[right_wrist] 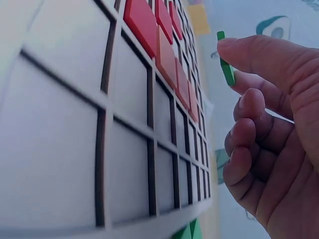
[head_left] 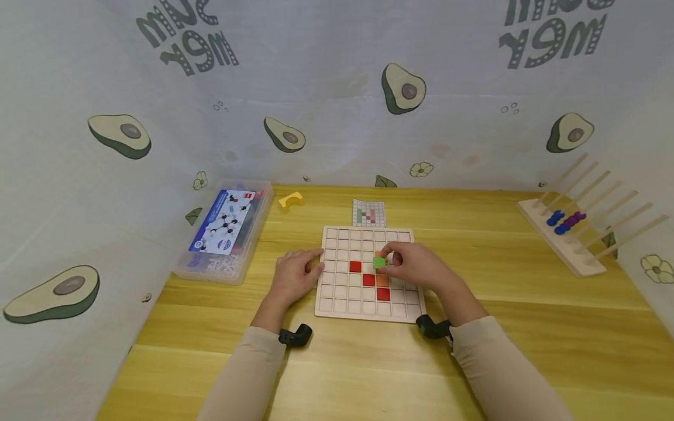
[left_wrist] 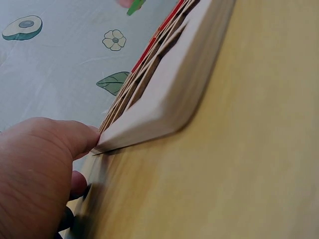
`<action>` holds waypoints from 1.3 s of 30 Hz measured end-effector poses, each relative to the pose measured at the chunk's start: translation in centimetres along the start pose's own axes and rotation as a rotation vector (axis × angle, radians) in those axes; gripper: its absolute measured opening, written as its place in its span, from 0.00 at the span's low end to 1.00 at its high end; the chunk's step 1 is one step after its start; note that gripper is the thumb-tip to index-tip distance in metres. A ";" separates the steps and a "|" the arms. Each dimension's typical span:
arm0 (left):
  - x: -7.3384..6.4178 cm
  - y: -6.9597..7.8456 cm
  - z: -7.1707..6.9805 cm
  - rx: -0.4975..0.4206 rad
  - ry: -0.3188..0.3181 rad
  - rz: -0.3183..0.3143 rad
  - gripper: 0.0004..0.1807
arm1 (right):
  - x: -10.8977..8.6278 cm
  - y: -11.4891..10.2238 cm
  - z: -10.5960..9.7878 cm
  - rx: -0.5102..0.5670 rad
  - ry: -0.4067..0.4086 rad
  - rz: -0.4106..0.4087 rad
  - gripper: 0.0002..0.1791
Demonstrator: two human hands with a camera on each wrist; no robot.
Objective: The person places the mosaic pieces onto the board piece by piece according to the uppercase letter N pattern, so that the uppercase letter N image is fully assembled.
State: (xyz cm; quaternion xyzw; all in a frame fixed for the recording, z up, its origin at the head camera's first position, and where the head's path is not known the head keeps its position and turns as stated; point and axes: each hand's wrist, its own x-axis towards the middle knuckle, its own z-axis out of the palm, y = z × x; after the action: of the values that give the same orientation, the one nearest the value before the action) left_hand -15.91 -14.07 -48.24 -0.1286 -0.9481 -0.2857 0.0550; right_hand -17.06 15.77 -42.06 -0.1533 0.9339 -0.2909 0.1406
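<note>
My right hand point(head_left: 416, 264) pinches a green square tile point(right_wrist: 226, 59) between thumb and index finger, its other fingers curled toward the palm. The tile is held just above a wooden grid board point(head_left: 337, 306). On the board lie several red tiles, one of them a red tile point(head_left: 355, 266) left of the hand, and several orange tiles, including an orange tile point(head_left: 382, 281) below it. At the board's left edge, my left hand point(head_left: 296, 273) rests on the table with index finger and thumb touching the edge, fingers relaxed.
A small pattern card point(head_left: 368, 213) lies behind the board. Left of it are a yellow arch block point(head_left: 291, 201) and a clear plastic box point(head_left: 223, 234) with a molecule label. A wooden peg rack point(head_left: 563, 240) with blue and purple pieces stands right. Green pieces point(right_wrist: 188, 231) show past the board's edge.
</note>
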 end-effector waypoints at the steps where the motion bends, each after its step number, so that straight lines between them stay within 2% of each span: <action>1: 0.0 0.0 0.0 0.000 0.000 0.001 0.21 | 0.3 -0.2 0.2 -0.003 -0.002 -0.005 0.15; 11: 0.1 -0.1 0.1 0.000 -0.004 -0.002 0.21 | 2.5 -2.4 1.1 0.008 -0.030 -0.028 0.15; 23: 0.0 0.1 -0.1 0.006 -0.002 -0.004 0.21 | 5.2 -3.8 3.2 -0.067 -0.006 -0.034 0.15; 29: 0.0 0.2 -0.2 0.011 -0.020 -0.014 0.21 | 5.9 -4.1 3.8 -0.097 -0.004 -0.027 0.15; 39: 0.1 0.2 -0.1 0.002 -0.016 -0.012 0.21 | 6.3 -4.6 4.2 -0.124 -0.002 0.027 0.16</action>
State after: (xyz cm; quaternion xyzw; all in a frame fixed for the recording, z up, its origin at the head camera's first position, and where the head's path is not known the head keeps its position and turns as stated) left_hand -15.92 -14.00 -48.02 -0.1252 -0.9495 -0.2839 0.0461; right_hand -20.41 7.73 -43.74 -0.1494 0.9520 -0.2302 0.1359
